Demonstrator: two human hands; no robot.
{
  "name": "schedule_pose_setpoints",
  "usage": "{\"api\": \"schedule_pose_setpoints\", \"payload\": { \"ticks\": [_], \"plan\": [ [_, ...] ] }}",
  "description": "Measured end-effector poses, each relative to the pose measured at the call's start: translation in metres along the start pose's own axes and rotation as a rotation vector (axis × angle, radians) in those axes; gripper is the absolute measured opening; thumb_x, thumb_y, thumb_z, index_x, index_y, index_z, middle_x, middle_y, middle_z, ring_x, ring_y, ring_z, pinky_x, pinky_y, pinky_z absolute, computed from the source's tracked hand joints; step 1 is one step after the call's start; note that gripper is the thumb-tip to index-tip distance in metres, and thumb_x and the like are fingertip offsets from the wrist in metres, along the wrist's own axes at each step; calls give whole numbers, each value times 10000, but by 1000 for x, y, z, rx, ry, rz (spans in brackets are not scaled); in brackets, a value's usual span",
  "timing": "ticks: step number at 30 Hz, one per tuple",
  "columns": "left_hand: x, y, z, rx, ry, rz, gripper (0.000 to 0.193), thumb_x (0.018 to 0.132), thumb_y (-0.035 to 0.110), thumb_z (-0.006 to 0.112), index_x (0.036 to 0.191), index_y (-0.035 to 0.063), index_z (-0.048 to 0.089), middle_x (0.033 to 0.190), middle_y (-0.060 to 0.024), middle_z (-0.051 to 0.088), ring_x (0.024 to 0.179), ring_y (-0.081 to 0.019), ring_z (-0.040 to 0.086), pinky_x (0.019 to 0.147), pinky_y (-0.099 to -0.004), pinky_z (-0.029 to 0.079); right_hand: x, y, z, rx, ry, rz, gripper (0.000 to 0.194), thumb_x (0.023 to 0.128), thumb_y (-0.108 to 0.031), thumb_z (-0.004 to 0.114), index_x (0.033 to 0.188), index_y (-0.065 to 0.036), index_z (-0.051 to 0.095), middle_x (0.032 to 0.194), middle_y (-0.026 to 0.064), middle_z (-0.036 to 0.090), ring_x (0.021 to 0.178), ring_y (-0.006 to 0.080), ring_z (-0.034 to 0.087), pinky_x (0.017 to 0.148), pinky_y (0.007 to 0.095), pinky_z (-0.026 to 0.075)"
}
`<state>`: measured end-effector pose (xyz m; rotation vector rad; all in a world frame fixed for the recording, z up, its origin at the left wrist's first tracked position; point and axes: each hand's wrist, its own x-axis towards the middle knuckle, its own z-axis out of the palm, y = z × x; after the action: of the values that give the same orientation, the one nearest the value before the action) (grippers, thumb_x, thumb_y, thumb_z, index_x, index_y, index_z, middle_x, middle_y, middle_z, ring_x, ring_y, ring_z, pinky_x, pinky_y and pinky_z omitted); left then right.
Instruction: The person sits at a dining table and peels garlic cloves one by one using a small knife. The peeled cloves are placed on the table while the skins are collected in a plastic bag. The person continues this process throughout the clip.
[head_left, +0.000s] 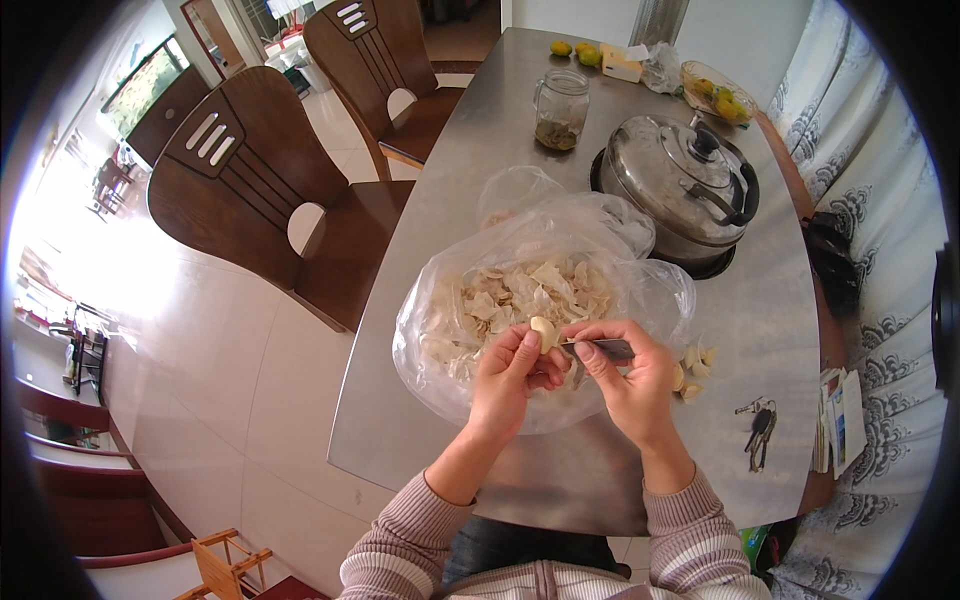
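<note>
A pale, peeled garlic clove is pinched between the thumb and fingers of my left hand. My right hand grips a small knife, its dark metal part showing between thumb and fingers. The knife's tip lies close to the clove; whether it touches cannot be made out. Both hands are over a clear plastic bag, spread wide and filled with papery garlic skins. Several unpeeled garlic cloves rest on the metal tabletop just right of my right hand.
A lidded steel pot stands beyond the bag, with a glass jar to its left. Keys lie near the right edge. Farther back are a fruit basket and loose citrus fruit. Wooden chairs line the left side.
</note>
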<state>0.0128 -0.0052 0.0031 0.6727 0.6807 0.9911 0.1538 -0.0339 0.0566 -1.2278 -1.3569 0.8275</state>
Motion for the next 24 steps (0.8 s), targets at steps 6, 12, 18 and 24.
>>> {"api": "schedule_pose_setpoints", "payload": {
  "ticks": [6,12,18,24],
  "plan": [
    [-4,3,7,58,-117,-13,247,986,258,417,998,27,501,756,-51,601,643,-105,557,615,-231,465,-1,3,-1,79,39,82,136,879,-111,618,920,15,587,903,78,671,743,84,601,662,217,497],
    [-7,0,8,42,-74,-12,226,977,253,447,928,37,492,697,-42,582,598,-99,541,563,-215,446,-1,-5,-7,-34,239,33,172,865,-142,650,910,10,584,804,31,623,681,61,553,634,196,468],
    [-10,-1,8,733,286,318,167,902,185,586,880,29,530,681,-69,583,615,-146,556,566,-276,448,-7,-16,-13,-226,405,-344,119,808,-59,672,895,-7,610,862,113,639,768,195,623,669,264,506],
    [-3,11,25,1518,525,1160,112,799,100,653,822,28,570,1008,-134,632,1020,-304,558,1011,-484,300,-8,-40,-37,-419,398,-633,149,766,-28,680,897,-40,612,867,66,675,914,270,593,991,466,353]
  ]
}}
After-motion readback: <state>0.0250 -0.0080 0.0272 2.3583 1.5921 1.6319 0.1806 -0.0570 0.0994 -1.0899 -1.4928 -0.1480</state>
